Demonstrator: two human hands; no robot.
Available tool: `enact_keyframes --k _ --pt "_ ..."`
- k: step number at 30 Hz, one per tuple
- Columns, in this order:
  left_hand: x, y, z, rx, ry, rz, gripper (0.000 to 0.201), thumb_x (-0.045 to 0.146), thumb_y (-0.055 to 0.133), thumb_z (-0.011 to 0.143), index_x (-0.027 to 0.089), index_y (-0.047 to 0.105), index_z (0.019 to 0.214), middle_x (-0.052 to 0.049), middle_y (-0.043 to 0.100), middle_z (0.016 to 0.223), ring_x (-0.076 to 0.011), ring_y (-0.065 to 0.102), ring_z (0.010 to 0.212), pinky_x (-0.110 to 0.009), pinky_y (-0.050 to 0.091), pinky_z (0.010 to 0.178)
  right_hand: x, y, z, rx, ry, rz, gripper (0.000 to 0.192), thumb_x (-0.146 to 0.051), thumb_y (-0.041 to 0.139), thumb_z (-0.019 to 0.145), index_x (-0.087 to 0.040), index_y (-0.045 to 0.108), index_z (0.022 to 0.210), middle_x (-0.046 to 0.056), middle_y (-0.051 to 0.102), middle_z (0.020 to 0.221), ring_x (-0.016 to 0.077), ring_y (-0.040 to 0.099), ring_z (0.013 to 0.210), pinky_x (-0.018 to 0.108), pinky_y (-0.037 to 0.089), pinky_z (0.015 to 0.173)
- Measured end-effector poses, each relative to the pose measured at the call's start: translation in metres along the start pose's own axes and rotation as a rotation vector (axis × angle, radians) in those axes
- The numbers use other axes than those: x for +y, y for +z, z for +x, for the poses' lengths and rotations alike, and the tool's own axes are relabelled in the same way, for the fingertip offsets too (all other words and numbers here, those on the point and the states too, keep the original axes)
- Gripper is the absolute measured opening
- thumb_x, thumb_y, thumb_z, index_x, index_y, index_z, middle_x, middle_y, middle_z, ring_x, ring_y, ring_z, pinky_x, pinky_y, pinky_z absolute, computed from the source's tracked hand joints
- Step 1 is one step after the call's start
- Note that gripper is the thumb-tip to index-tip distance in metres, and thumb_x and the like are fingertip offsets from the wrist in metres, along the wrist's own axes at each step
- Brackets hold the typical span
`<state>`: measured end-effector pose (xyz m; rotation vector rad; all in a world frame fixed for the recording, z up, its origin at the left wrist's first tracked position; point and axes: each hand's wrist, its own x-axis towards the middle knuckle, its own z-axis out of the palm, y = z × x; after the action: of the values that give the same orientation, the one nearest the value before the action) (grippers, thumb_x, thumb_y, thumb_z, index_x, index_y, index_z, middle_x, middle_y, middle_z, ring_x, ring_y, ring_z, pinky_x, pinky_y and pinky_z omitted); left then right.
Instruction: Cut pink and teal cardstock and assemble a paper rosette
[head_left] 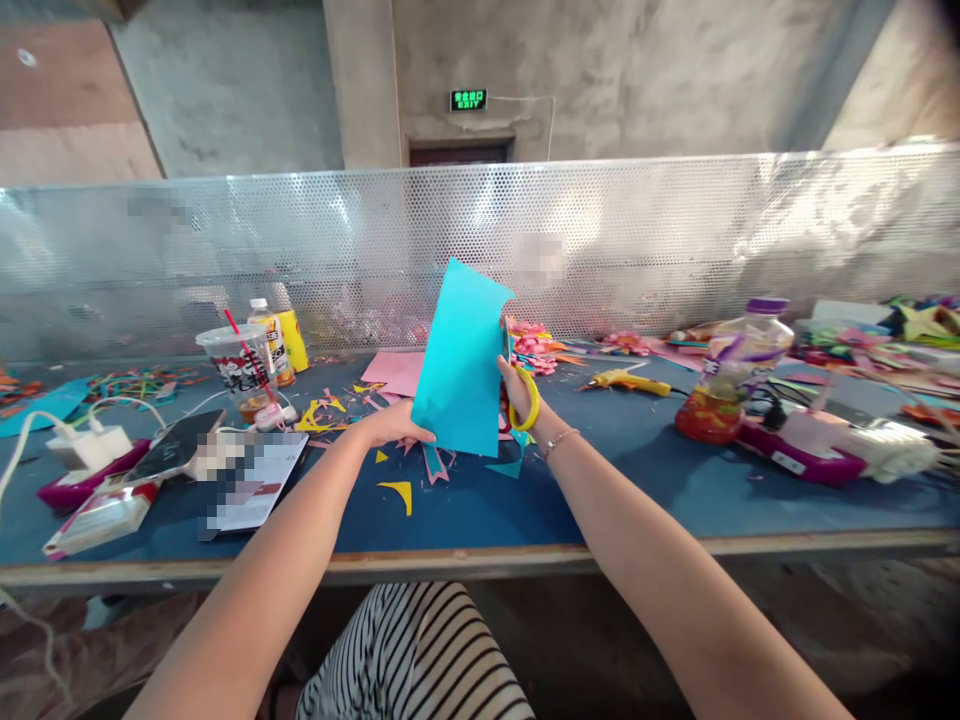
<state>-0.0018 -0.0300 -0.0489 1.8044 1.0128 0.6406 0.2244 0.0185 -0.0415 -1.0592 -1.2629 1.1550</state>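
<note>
A sheet of bright blue paper (pixel 461 360) stands tilted above the table in front of me. My left hand (pixel 399 425) pinches its lower left corner. At the sheet's right edge my right hand (pixel 517 392) is closed round a pair of scissors with yellow handles (pixel 527 400). The blades run upward along that edge, partly hidden by the paper, so I cannot tell how far apart they are. Beneath the hands lie paper scraps, among them a curved yellow scrap (pixel 401 495) and a pink sheet (pixel 394 372).
Left are a plastic cup with a red straw (pixel 241 370), a drink bottle (pixel 262 325), a tablet (pixel 259 485) and a purple power strip (pixel 90 475). Right are a yellow glue gun (pixel 628 381), a purple-capped bottle (pixel 739 370) and another power strip (pixel 799 455). A perforated metal panel (pixel 637 240) stands behind.
</note>
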Motion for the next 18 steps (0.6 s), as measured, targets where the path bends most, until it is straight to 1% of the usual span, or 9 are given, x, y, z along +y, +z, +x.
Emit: enact_keyframes --k 3,6,8,12,16,18 --pt "0.0014 0.0 -0.0009 -0.004 -0.003 -0.012 0.053 0.03 0.073 0.058 0.011 0.051 0.102 0.007 0.046 0.049 -0.005 0.038 0.039 -0.018 0.027 0.038 0.0003 -0.002 0.0036 0.061 0.03 -0.031 0.045 -0.06 0.043 0.079 -0.021 0.032 0.059 -0.005 0.036 0.039 0.0073 0.035 0.031 0.02 0.025 0.029" --pt "0.0018 -0.0004 -0.0013 -0.006 -0.001 -0.024 0.053 0.03 0.073 0.059 0.012 0.05 0.103 0.007 0.046 0.049 -0.0047 0.039 0.039 -0.018 0.027 0.038 0.0019 -0.0042 0.0067 0.04 0.046 -0.024 0.046 -0.062 0.044 0.077 -0.021 0.032 0.06 -0.005 0.039 0.04 0.0073 0.036 0.03 0.02 0.025 0.03" --pt "0.0011 -0.0007 -0.0013 -0.007 -0.008 -0.029 0.048 0.03 0.073 0.058 0.012 0.052 0.096 0.007 0.046 0.047 -0.0046 0.038 0.039 -0.018 0.027 0.038 0.0028 -0.0049 0.0074 0.023 0.031 -0.014 0.046 -0.062 0.045 0.076 -0.021 0.033 0.06 -0.005 0.039 0.04 0.0069 0.035 0.031 0.019 0.024 0.03" --pt "0.0005 -0.0012 -0.0013 -0.027 -0.011 -0.032 0.035 0.031 0.074 0.056 0.013 0.05 0.074 0.008 0.043 0.042 -0.0043 0.036 0.037 -0.018 0.026 0.037 0.0016 -0.0041 0.0048 -0.026 0.016 0.084 0.047 -0.063 0.047 0.074 -0.021 0.032 0.059 -0.006 0.036 0.041 0.0055 0.031 0.032 0.019 0.02 0.03" --pt "0.0022 -0.0011 -0.0021 -0.028 -0.012 -0.029 0.035 0.031 0.075 0.056 0.013 0.05 0.074 0.008 0.044 0.042 -0.0043 0.036 0.036 -0.018 0.027 0.036 -0.002 -0.0027 0.0003 -0.116 0.047 0.151 0.048 -0.064 0.047 0.073 -0.02 0.036 0.059 -0.004 0.037 0.043 0.006 0.031 0.034 0.02 0.02 0.03" --pt "0.0023 -0.0011 -0.0021 -0.029 -0.015 -0.02 0.036 0.031 0.075 0.055 0.013 0.051 0.075 0.007 0.044 0.041 -0.0049 0.037 0.036 -0.018 0.028 0.036 -0.0036 -0.0024 -0.0012 -0.123 0.057 0.16 0.048 -0.065 0.048 0.073 -0.02 0.039 0.059 -0.004 0.038 0.043 0.0065 0.032 0.034 0.021 0.02 0.03"
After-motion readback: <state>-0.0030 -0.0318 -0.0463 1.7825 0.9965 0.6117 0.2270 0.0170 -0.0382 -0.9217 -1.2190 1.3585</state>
